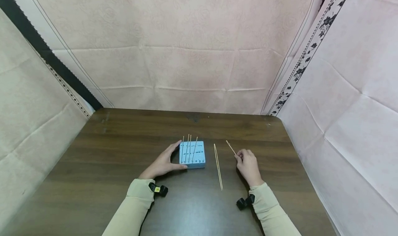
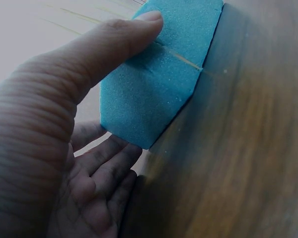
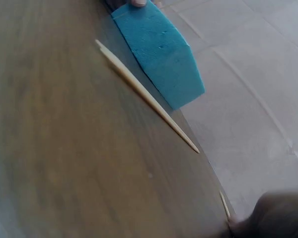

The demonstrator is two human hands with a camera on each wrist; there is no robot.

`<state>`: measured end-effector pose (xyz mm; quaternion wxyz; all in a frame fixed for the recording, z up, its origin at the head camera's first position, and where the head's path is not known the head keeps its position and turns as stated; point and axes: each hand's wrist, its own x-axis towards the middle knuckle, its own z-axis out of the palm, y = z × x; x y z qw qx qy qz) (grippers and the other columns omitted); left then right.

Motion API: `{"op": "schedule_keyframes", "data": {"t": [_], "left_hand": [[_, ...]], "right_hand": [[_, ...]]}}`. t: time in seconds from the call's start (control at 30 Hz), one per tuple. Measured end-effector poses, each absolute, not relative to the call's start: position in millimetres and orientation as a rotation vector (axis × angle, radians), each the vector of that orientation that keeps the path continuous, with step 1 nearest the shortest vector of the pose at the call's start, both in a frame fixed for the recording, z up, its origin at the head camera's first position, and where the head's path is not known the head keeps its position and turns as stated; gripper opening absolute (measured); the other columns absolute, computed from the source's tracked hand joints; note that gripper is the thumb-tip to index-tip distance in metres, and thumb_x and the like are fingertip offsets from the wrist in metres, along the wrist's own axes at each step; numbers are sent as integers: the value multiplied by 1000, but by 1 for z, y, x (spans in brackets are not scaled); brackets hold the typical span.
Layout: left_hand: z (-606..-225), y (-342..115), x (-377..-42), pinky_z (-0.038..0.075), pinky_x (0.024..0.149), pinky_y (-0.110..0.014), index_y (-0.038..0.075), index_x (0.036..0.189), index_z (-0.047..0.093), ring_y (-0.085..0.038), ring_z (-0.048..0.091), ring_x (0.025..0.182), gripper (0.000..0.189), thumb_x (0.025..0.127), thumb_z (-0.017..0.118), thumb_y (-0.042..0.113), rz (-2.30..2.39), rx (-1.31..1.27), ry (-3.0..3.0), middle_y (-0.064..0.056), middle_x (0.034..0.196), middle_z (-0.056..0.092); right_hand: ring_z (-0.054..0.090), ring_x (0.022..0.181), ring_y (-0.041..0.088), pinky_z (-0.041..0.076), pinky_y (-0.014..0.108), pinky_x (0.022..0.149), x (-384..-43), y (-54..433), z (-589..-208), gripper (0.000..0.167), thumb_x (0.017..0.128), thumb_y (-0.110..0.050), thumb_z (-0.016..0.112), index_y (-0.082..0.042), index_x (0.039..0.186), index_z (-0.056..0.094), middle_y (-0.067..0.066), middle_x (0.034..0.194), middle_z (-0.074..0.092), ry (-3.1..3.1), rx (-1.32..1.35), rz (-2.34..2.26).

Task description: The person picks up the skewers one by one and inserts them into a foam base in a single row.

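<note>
A light blue foam block [image 1: 199, 153] sits on the table, with several thin wooden sticks [image 1: 188, 148] standing up from its top. My left hand [image 1: 167, 161] grips the block's left side, thumb along the near face and fingers toward the far edge. The left wrist view shows the thumb [image 2: 104, 47] pressed on the blue face [image 2: 164, 94]. To the right of the block, my right hand [image 1: 248, 165] pinches a wooden stick [image 1: 230, 147] by its near end, its far end pointing away and left. The right wrist view catches only part of that hand [image 3: 273, 218].
Between the block and my right hand, two thin wooden sticks [image 1: 218, 167] lie close together on the brown wooden table [image 1: 124, 142]. Pale cloth [image 1: 186, 66] hangs behind the table and along both sides. Both wrists wear black devices [image 1: 163, 191].
</note>
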<state>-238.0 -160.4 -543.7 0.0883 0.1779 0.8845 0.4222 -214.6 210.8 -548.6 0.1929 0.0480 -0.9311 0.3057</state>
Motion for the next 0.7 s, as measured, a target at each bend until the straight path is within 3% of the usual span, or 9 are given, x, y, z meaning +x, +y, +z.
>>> {"op": "schedule_keyframes", "data": {"t": [0.3,0.7], "left_hand": [[-544,-160,-235,29,111,-63,31,162,19,-29,24,149,118,69,81,69,1250,513,2622,-1,164,23],[-541,-160,-236,29,112,-62,31,162,19,-29,23,149,118,69,82,68,1247,508,2615,-1,165,22]], "right_hand": [[56,69,36,48,49,68,-220,214,-545,13,86,8,69,5,80,59,13,71,55,-2648,264,618],[60,74,30,52,46,68,-224,213,-522,5,94,3,63,4,89,62,12,79,62,-2740,315,760]]}}
